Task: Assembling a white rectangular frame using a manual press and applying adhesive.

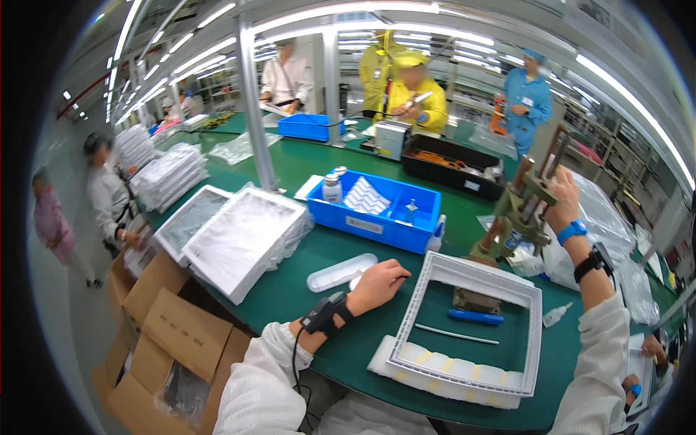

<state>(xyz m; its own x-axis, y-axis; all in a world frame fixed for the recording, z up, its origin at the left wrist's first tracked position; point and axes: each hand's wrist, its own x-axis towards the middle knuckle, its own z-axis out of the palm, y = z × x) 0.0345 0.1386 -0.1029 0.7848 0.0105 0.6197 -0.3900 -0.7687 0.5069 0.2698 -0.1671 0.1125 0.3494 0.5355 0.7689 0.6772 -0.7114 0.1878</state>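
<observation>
My left hand [378,287] rests low over the green table, fingers loosely stretched toward a white plastic frame [535,337], with nothing visible in them. Beside its wrist lies a shallow oval white tray [330,278]. My right hand [564,197] is raised at the right, its fingers wrapped round the handle of a green hand press [513,228]; the grip itself is partly hidden. The frame's near edge lies on a white foam pad [449,371] with yellow strips. Within the frame's opening are a metal block [475,300], a blue pen [475,317] and a thin white stick [457,333].
A blue bin [377,228] with bottles stands ahead, left of a black crate [453,174]. Wrapped white panels [243,235] are stacked on the left above open cardboard boxes [185,330]. A small dropper bottle [557,314] lies right of the frame. Several people work around.
</observation>
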